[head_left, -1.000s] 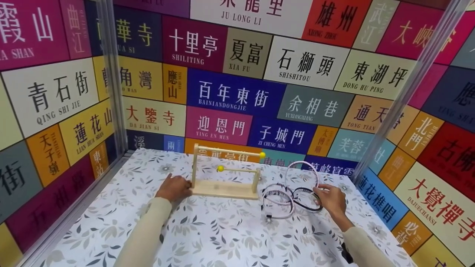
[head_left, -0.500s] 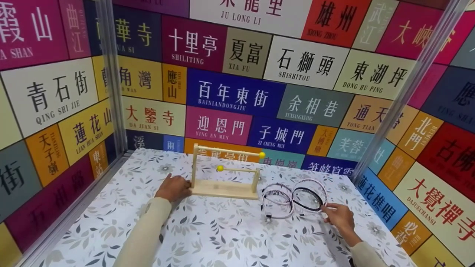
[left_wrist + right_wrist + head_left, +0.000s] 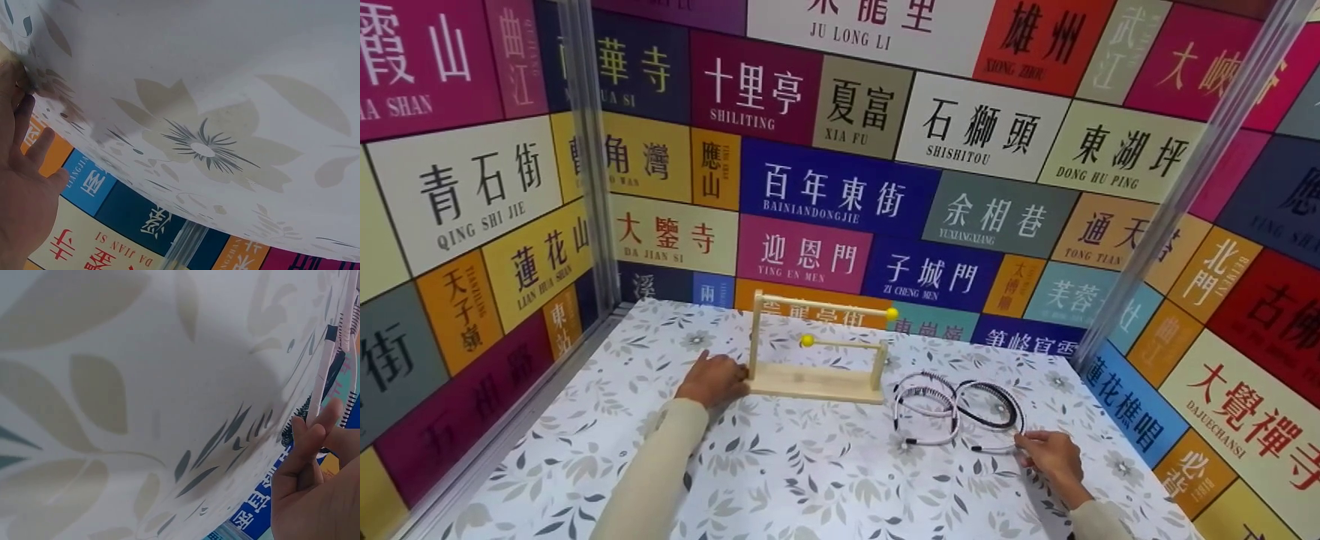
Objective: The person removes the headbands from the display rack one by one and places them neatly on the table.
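A pale wooden stand (image 3: pixel 817 381) with two horizontal rods, each tipped by a yellow ball, stands toward the back of the table. My left hand (image 3: pixel 714 380) holds the left end of its base; the left wrist view shows only part of that hand (image 3: pixel 28 185), with its grip largely cut off. To the right, my right hand (image 3: pixel 1054 459) pinches a pale headband (image 3: pixel 997 451) with black tips, low at the tabletop. This headband overlaps a black headband (image 3: pixel 988 424). In the right wrist view, thumb and fingers close on the pale band (image 3: pixel 319 385).
Pale toothed headbands (image 3: pixel 958 429) lie overlapping between the stand and the black headband. A white leaf-patterned cloth (image 3: pixel 795 480) covers the table. Walls of coloured name panels (image 3: pixel 840 184) enclose its back and sides, with clear corner posts (image 3: pixel 1192 172).
My right hand has moved down and toward me, lowering the pale headband from upright above the others to the tabletop beside them. My left hand stays at the stand.
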`<state>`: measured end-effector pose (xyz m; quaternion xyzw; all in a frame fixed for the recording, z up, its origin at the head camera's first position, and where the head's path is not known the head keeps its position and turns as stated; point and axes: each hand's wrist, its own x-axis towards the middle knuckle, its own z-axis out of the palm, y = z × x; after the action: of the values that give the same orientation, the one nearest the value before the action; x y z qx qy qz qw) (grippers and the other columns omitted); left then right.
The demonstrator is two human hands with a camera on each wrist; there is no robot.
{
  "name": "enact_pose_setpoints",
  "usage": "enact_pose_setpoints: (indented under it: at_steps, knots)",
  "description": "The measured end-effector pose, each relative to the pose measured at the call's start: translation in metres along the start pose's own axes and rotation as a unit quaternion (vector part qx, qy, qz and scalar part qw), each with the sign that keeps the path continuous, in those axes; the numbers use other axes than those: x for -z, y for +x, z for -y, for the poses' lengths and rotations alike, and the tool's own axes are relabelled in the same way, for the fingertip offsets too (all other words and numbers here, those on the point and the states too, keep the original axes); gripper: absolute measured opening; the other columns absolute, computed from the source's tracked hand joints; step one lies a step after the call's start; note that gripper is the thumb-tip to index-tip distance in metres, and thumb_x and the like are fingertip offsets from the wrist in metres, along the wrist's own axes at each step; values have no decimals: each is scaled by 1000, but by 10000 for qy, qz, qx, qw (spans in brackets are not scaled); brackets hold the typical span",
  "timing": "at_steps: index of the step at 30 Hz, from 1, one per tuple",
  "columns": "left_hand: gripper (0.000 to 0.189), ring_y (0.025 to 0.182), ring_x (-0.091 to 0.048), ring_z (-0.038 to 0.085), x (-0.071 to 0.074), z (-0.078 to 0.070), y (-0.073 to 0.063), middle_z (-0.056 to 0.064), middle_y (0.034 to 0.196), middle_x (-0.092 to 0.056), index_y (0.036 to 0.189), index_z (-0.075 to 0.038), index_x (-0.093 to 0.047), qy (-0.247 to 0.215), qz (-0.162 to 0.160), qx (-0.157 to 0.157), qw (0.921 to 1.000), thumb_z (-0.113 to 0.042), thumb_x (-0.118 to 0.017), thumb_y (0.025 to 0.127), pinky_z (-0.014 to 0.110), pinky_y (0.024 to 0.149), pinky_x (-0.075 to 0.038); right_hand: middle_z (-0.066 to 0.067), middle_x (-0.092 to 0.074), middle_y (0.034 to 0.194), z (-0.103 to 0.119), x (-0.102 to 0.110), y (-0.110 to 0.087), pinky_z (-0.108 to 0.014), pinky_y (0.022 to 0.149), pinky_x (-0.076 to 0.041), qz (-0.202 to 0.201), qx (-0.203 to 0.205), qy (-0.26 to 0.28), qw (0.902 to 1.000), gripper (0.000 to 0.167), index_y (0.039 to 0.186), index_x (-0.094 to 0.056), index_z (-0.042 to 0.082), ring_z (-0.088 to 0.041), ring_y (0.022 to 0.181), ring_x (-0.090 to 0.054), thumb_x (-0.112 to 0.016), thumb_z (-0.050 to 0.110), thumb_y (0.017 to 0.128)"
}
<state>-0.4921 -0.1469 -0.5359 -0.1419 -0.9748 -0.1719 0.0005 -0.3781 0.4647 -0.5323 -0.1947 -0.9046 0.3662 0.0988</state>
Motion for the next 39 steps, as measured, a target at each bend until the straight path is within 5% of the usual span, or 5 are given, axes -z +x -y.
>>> enact_pose_setpoints:
  at_steps: [8,20,32,39]
  knots:
    - [26,118,-67,31,2,-6,-1,5,113,-77,115,-12,-80,1,9,50,10000,-27,-78,93,66,126,-13,-2,-74,71,-3,-1,-3,-31,52,-48,159,-375,35,9992,40,116,-75,-1,-16,58,-67,-76,31,92]
    - [30,125,-64,30,0,-11,2,5,123,-75,121,-14,-79,164,75,24,9998,-28,-76,95,65,127,-12,-7,-75,75,-5,4,-6,-32,46,-46,-208,54,-311,9993,46,118,-73,-3,-19,54,-68,-79,33,90]
    - [28,119,-66,29,6,9,-6,1,111,-77,117,-14,-80,43,91,189,9998,-27,-80,91,65,127,-10,-20,-74,120,22,2,6,-31,47,-52,-1,1059,-358,9937,56,130,-70,0,-23,67,-75,-84,34,87]
    - [33,120,-64,30,12,11,-12,2,116,-76,121,-15,-77,551,-162,-124,9983,-32,-78,94,65,126,-16,-18,-76,115,44,6,7,-32,41,-46,-457,2372,-915,9661,53,124,-75,6,-24,71,-74,-82,43,88]
